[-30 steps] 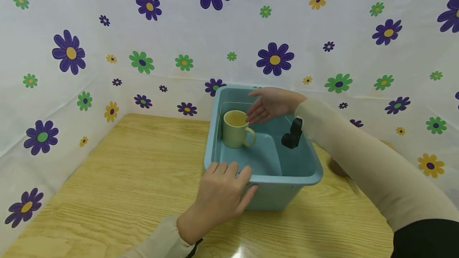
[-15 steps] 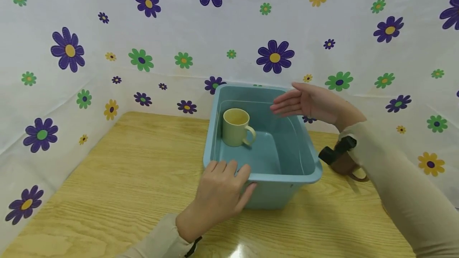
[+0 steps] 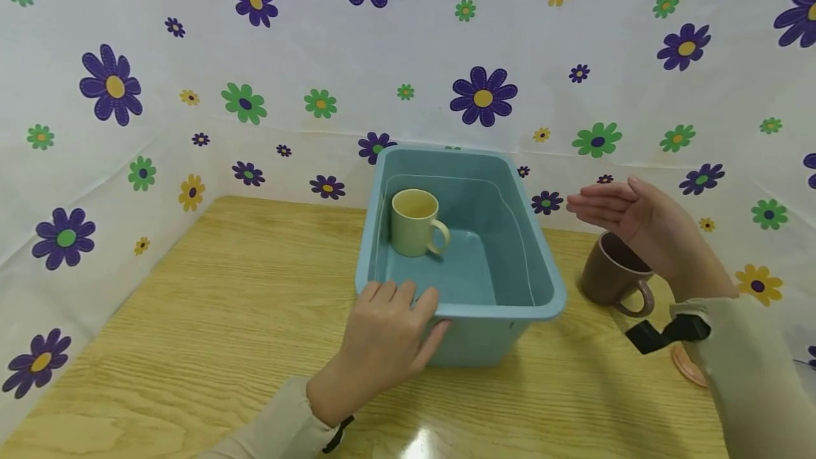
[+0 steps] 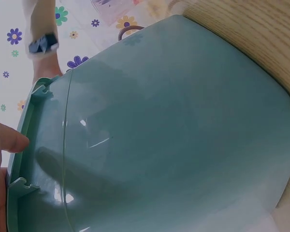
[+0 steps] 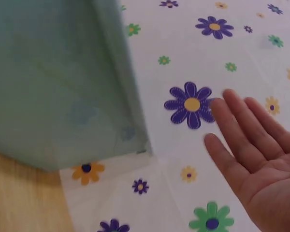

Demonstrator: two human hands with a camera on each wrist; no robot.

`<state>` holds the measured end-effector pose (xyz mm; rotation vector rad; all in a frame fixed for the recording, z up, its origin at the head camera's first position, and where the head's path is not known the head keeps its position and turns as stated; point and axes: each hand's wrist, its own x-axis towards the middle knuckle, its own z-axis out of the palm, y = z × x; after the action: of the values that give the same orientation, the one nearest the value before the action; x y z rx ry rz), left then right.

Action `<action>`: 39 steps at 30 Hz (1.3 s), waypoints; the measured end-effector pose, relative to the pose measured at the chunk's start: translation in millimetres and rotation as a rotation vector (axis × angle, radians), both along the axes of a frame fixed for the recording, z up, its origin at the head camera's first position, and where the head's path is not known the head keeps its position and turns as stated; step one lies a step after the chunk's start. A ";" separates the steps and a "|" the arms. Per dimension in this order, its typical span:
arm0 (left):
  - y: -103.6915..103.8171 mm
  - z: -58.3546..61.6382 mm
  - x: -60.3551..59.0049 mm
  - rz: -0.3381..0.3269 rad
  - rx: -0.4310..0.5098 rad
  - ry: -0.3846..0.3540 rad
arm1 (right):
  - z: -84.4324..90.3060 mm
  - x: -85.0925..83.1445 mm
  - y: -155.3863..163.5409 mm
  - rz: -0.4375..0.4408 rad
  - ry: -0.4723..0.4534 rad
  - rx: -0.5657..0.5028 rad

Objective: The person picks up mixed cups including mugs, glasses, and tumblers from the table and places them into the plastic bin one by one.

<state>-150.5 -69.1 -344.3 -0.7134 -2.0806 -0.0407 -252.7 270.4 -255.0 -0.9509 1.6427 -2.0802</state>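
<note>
A white cloth backdrop printed with purple, green and yellow flowers stands behind and left of the blue bin, and the pale wood-grain table under the bin has a glossy sheen near its front edge. The bin is a smooth rectangular plastic tub with rounded corners and a rolled rim; the left wrist view shows its shiny outer wall close up. Inside it, by the left wall, a cream mug stands upright with its loop handle turned right. Just right of the bin, on the table, a brown mug stands upright, handle to the front right.

The left hand rests on the bin's near rim, fingers laid over the edge and thumb against the outer wall, a light hold with the fingers only slightly bent. The right hand hangs in the air right of the bin, just above the brown mug without touching it, fingers straight and close together, palm facing left; it holds nothing.

A second ago the right hand was over the bin beside the cream mug; it has since pulled away to the right, clear of the bin. The left hand and cream mug have kept their places.
</note>
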 end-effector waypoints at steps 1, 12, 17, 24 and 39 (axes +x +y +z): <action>-0.1 -0.1 -0.2 0.000 0.000 -0.001 | -5.4 4.3 3.8 -0.055 0.003 -0.025; -0.4 -1.4 -0.6 0.002 -0.009 -0.020 | -66.0 37.2 36.2 -0.518 -0.059 -0.210; -1.3 -0.1 -0.8 0.004 -0.011 -0.022 | -82.7 42.7 44.0 -0.579 -0.081 -0.369; -1.9 0.3 -1.0 0.007 -0.002 -0.004 | -95.6 45.6 35.9 -0.920 -0.199 -0.465; 0.2 -0.9 -1.0 -0.001 0.009 0.018 | -108.8 42.5 24.1 -1.343 -0.239 -0.229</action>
<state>-151.5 -68.9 -345.3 -0.7074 -2.0612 -0.0436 -210.2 294.6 -363.9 0.6404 2.1790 -2.9811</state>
